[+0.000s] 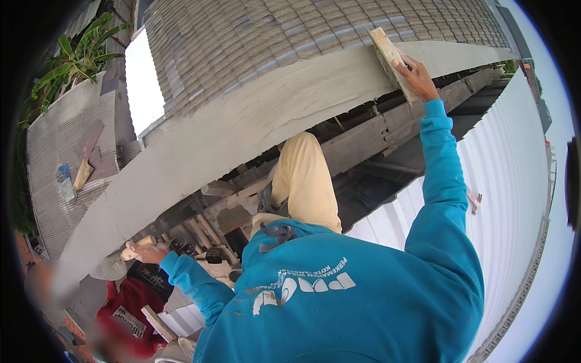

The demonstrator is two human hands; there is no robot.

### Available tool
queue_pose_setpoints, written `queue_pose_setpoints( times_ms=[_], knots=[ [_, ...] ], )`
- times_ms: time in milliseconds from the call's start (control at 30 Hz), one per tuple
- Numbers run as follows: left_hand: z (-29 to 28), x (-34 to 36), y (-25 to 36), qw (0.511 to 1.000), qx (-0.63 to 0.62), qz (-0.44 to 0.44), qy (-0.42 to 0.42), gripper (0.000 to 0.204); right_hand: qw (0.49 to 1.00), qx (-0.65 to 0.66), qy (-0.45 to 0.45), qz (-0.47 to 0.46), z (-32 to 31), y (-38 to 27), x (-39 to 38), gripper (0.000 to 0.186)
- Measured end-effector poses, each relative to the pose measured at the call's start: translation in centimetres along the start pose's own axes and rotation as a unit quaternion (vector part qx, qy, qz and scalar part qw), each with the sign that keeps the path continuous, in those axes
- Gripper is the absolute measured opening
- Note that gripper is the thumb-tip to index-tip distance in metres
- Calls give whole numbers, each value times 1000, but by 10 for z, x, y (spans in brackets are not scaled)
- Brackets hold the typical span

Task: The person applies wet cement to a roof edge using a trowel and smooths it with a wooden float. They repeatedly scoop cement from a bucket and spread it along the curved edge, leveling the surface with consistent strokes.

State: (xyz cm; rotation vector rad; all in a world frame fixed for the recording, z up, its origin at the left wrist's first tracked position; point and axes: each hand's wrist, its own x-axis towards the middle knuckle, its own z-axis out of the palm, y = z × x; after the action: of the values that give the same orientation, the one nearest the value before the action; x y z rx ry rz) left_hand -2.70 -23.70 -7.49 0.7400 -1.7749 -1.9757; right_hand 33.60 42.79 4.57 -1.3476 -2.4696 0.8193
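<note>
My right hand [419,78] grips a wooden plastering float [387,53], its long board lying against the grey plastered band [242,116] below the roof tiles. Lower down on the left, my left hand [149,251] is closed round the pale wooden handle of a trowel [110,267]. The trowel's grey blade hangs near the left part of the same plastered band. Smooth, light grey plaster covers the band, with faint streaks to the left of the float.
Tiled roofing [284,36] rises beyond the band. White corrugated sheets [502,157] lie at right, with a hammer-like tool [474,201] on them. Dark gaps and beams [357,142] run beside my knee. A person in a red top [130,314] is below left.
</note>
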Motion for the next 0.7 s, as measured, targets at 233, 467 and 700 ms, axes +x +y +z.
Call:
queue_pose_setpoints(
  times_ms=[233, 467, 700],
  knots=[
    [-13, 21, -27, 998, -41, 44, -25, 60, 994, 81, -48, -57, 62, -93, -35, 66],
    [-7, 12, -25, 991, -126, 14, -51, 64, 986, 103, -75, -107, 120, -160, -67, 62],
    [-3, 0, -19, 993, -108, 33, -37, 61, 981, 100, -52, -159, 171, -201, -89, 59]
  ],
)
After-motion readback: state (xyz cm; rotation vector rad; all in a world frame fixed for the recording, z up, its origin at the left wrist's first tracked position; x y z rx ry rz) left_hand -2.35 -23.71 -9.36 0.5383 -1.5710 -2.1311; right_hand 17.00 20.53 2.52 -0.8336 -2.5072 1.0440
